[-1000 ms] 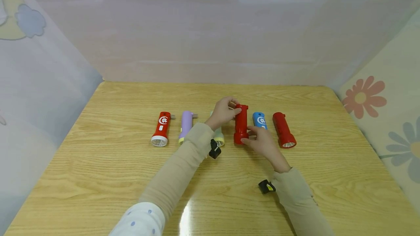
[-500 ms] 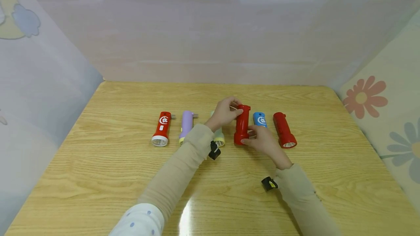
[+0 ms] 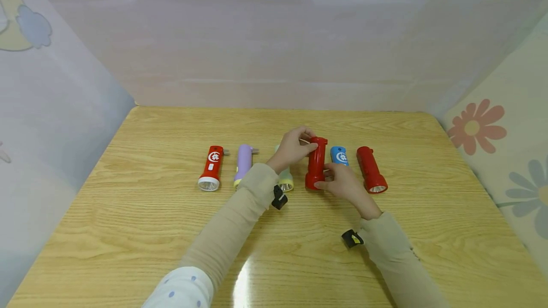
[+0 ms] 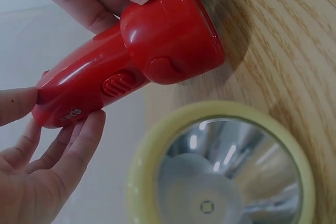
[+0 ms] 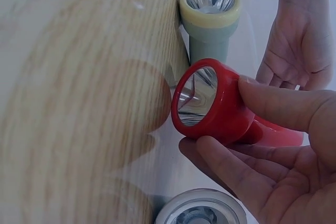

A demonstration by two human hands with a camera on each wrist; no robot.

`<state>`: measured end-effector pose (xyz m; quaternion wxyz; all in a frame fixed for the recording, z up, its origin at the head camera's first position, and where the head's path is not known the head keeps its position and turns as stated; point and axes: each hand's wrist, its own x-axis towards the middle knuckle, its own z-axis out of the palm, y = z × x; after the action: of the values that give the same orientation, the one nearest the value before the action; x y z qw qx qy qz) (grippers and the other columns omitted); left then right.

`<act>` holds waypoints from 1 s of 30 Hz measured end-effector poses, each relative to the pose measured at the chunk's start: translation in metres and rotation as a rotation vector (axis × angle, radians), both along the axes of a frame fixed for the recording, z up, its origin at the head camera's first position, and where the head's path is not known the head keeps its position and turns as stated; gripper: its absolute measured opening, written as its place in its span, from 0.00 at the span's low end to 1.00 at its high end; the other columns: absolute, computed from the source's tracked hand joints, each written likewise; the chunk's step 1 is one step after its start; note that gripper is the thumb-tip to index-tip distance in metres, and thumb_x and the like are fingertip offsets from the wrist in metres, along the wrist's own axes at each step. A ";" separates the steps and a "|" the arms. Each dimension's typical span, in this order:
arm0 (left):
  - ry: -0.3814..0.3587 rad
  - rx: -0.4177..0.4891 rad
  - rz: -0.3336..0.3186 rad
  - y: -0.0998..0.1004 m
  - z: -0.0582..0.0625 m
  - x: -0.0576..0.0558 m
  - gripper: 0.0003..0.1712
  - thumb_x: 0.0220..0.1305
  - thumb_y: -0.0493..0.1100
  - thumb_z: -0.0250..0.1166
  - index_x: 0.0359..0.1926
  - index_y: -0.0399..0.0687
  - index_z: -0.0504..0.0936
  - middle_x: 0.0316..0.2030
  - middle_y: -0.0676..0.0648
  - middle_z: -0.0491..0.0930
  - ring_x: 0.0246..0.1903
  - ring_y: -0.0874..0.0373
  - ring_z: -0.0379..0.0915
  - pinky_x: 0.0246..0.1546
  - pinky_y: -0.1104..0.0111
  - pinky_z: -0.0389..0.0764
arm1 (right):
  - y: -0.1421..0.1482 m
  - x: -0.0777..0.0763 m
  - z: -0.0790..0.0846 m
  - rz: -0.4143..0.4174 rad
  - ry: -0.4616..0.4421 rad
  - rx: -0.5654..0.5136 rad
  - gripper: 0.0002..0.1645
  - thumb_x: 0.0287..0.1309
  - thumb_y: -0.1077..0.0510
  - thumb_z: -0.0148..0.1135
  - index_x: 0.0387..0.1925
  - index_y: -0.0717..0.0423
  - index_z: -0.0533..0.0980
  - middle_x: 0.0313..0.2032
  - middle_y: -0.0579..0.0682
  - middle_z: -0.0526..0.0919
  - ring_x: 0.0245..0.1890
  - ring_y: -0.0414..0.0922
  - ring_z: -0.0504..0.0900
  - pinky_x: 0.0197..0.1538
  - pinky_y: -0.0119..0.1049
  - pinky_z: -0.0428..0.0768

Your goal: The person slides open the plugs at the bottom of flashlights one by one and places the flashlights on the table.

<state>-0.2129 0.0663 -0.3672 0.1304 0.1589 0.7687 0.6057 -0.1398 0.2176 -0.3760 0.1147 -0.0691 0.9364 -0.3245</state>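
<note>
The held red flashlight (image 3: 317, 163) is between the two hands above the bench (image 3: 171, 232), in the row's fourth position counted from the left. Its long axis runs away from the person: tail at the far end, wider head at the near end, the tail raised higher than the head. The left hand (image 3: 292, 147) pinches the tail between thumb and fingers from the left side; the right hand (image 3: 344, 185) grips the head from the right, thumb on one side and fingers on the other. The right hand is thus nearer the lens (image 5: 197, 98), the left nearer the tail. The slide switch (image 4: 118, 82) is turned toward the left wrist camera. Whether the head rim touches the bench cannot be determined. To the left lie a pale green flashlight (image 3: 286, 182), partly hidden by the left arm, a lavender flashlight (image 3: 244, 160) and a white-rimmed red flashlight (image 3: 211, 169). To the right lie a blue flashlight (image 3: 339, 156), its lower part covered by the right hand, and a plain red flashlight (image 3: 370, 168). No container is observed in any view.
</note>
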 end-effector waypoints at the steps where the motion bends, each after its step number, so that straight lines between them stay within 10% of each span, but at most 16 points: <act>1: -0.012 0.009 0.004 0.000 0.000 0.000 0.13 0.59 0.34 0.61 0.46 0.39 0.73 0.41 0.41 0.75 0.35 0.54 0.75 0.35 0.61 0.80 | 0.000 0.000 0.000 0.001 0.003 -0.001 0.28 0.51 0.60 0.66 0.49 0.75 0.70 0.41 0.65 0.79 0.42 0.57 0.78 0.44 0.48 0.77; 30: 0.048 -0.035 0.052 -0.001 -0.003 0.007 0.19 0.58 0.39 0.63 0.50 0.38 0.74 0.42 0.44 0.77 0.38 0.55 0.75 0.34 0.73 0.78 | 0.000 0.001 -0.003 -0.023 0.023 -0.001 0.28 0.49 0.61 0.67 0.48 0.74 0.70 0.41 0.64 0.79 0.40 0.56 0.79 0.44 0.47 0.77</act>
<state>-0.2056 0.0653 -0.3701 0.0989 0.1511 0.7861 0.5912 -0.1389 0.2172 -0.3788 0.1001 -0.0623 0.9383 -0.3252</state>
